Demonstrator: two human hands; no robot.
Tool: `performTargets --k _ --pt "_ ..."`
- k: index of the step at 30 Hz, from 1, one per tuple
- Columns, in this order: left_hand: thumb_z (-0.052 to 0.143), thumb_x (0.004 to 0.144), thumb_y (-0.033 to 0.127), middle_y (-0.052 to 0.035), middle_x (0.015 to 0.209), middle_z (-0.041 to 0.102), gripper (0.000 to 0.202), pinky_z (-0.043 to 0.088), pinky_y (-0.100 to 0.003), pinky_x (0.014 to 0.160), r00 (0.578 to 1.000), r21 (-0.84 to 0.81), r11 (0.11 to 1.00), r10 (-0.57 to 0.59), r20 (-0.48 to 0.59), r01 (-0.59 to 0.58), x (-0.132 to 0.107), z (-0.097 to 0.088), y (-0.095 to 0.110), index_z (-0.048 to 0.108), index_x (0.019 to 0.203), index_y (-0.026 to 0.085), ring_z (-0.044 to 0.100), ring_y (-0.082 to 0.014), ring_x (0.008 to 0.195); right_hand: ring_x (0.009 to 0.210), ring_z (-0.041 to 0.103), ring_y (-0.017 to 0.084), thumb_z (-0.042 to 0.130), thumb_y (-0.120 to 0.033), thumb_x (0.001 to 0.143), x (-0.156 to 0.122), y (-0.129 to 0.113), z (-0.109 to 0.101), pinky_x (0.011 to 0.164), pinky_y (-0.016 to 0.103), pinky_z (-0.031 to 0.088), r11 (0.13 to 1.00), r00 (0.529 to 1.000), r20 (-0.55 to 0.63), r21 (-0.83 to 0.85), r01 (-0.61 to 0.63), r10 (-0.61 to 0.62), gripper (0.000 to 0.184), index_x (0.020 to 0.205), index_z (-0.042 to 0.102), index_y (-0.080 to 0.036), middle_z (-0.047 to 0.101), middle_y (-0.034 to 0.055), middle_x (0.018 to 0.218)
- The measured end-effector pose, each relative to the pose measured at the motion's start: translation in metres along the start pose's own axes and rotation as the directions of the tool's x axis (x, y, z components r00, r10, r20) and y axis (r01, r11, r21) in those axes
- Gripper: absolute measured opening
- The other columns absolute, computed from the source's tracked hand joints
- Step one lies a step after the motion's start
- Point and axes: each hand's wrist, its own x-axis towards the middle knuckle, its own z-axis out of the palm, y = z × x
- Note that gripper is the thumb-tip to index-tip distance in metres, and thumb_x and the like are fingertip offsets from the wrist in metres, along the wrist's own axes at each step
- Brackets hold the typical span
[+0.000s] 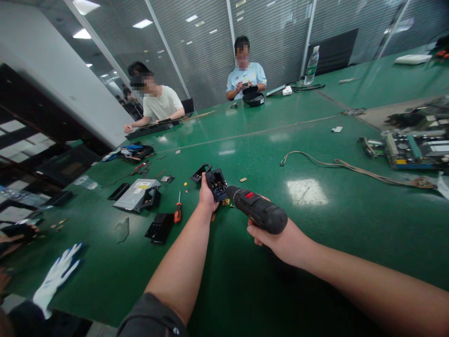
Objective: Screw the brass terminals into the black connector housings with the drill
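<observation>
My left hand grips a black plastic housing with blue parts inside it, holding it up just above the green table. My right hand is wrapped around a black cordless drill-driver with a red button on top. Its nose points left at the housing, very close to it, and the bit is hidden. Small brass pieces lie on the table under the housing. A red-handled screwdriver lies to the left of my left hand, next to a black plastic casing.
A silver optical drive and more black casing parts lie to the left. A circuit board and a long cable are on the right. A white glove is at front left. Two seated people work at the far end.
</observation>
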Motion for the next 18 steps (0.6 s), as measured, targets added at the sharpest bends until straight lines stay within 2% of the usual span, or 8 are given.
performTargets --k 5,10,18 --pt "0.071 0.108 0.083 -0.0082 0.085 0.082 0.068 0.066 -0.036 0.077 1.0 0.018 1.0 -0.003 -0.009 0.003 -0.0006 -0.0004 0.0006 0.083 0.114 0.016 0.08 -0.0234 0.073 0.094 0.084 0.029 0.086 -0.034 0.097 -0.0001 0.0001 -0.0001 0.086 0.048 0.074 1.0 1.0 -0.002 0.01 -0.007 0.007 0.074 0.167 0.064 -0.027 0.083 0.0067 0.109" --pt "0.067 0.109 0.084 -0.0086 0.085 0.082 0.069 0.066 -0.035 0.074 1.0 0.027 1.0 -0.006 -0.009 0.006 -0.0003 -0.0005 0.0003 0.082 0.109 0.016 0.079 -0.0226 0.071 0.085 0.083 0.028 0.09 -0.036 0.095 -0.0001 -0.0013 -0.0012 0.082 0.05 0.074 0.999 0.999 0.005 0.029 -0.035 0.035 0.076 0.166 0.064 -0.026 0.085 0.0076 0.108" --pt "0.069 0.108 0.084 -0.0077 0.084 0.082 0.069 0.066 -0.035 0.073 1.0 0.015 1.0 -0.006 -0.019 0.006 -0.0007 0.0004 0.0001 0.083 0.111 0.017 0.079 -0.023 0.071 0.09 0.086 0.03 0.091 -0.035 0.095 -0.0007 -0.0016 -0.0017 0.087 0.05 0.075 0.999 0.999 0.004 0.029 -0.044 0.044 0.077 0.167 0.063 -0.027 0.087 0.008 0.112"
